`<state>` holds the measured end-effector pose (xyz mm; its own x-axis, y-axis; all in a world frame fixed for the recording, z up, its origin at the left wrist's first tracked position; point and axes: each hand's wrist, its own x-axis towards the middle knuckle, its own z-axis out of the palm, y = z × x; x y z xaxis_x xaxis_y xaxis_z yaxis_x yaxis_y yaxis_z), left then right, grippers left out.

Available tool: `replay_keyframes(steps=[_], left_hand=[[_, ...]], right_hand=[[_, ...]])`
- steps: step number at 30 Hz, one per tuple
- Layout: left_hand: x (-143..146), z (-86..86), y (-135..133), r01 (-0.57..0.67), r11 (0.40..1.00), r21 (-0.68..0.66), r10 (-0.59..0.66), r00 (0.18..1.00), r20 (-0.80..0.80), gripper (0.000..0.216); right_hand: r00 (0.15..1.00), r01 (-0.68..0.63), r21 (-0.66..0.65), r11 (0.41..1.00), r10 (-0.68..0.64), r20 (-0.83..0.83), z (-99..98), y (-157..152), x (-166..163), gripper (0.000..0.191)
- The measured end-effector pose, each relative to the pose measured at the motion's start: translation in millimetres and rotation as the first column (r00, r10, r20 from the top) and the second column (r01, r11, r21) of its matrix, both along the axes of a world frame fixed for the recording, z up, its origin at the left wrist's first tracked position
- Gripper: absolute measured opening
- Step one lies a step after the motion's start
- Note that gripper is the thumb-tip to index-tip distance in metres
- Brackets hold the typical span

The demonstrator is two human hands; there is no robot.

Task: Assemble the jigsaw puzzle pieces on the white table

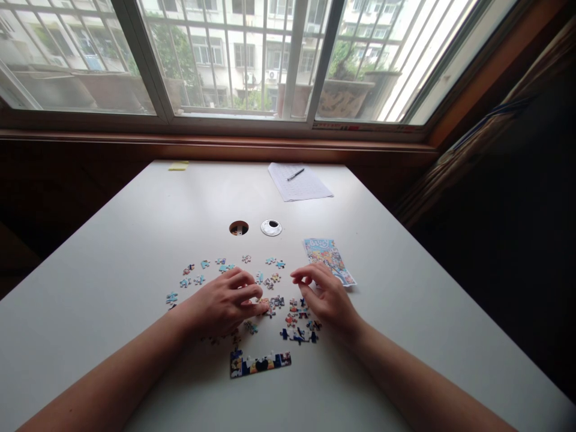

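My left hand (228, 302) is over the loose jigsaw pieces, its fingers bent and apart. Its lowest fingertip touches or nearly touches a small cluster of puzzle pieces (276, 303). My right hand (330, 300) hovers with loosely curled, parted fingers and nothing visible between them. Just below it lie more pieces and a dark blue joined strip (299, 335). Nearest to me is an assembled edge section (260, 363), several pieces long. Light blue puzzle pieces (185, 282) are scattered beyond my left hand, which hides some of the others.
A colourful picture sheet (328, 259) lies beyond my right hand. Farther back are a round table hole (239, 228), its metal cover (271, 227), paper sheets (299, 186) with a pen (296, 174), and a yellow note (179, 165). The white table (112, 252) meets a barred window.
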<state>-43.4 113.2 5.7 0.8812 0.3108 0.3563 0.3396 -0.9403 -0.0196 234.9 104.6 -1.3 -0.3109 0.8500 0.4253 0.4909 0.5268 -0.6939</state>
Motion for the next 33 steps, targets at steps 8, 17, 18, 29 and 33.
replay_keyframes(steps=[8, 17, 18, 29, 33], left_hand=[[2.1, 2.2, -0.8, -0.003, 1.0, 0.024, 0.003, 1.0, 0.012, 0.032], [3.5, 3.1, -1.4, -0.011, 0.999, 0.039, 0.01, 0.999, 0.039, 0.029], [3.4, 3.2, -1.5, -0.014, 0.999, 0.038, 0.013, 0.999, 0.038, 0.029], [-3.0, -1.3, -0.2, -0.091, 0.994, 0.056, 0.078, 0.978, 0.195, 0.03], [-3.3, -0.7, 0.5, -0.121, 0.991, 0.066, 0.102, 0.966, 0.237, 0.02]], right_hand=[[1.0, 0.01, -0.002, 1.0, -0.01, 0.007, 1.0, -0.9, -0.1, 0.025], [0.995, -0.034, 0.077, 0.996, 0.027, 0.092, -0.3, -4.4, -1.2, 0.021], [0.994, -0.04, 0.089, 0.995, 0.031, 0.105, -0.3, -5.0, -1.3, 0.02], [0.927, -0.186, 0.079, 0.979, 0.148, 0.345, 13.4, -9.0, -0.5, 0.015], [0.876, -0.28, 0.012, 0.96, 0.251, 0.412, 21.4, -7.7, 5.4, 0.014]])
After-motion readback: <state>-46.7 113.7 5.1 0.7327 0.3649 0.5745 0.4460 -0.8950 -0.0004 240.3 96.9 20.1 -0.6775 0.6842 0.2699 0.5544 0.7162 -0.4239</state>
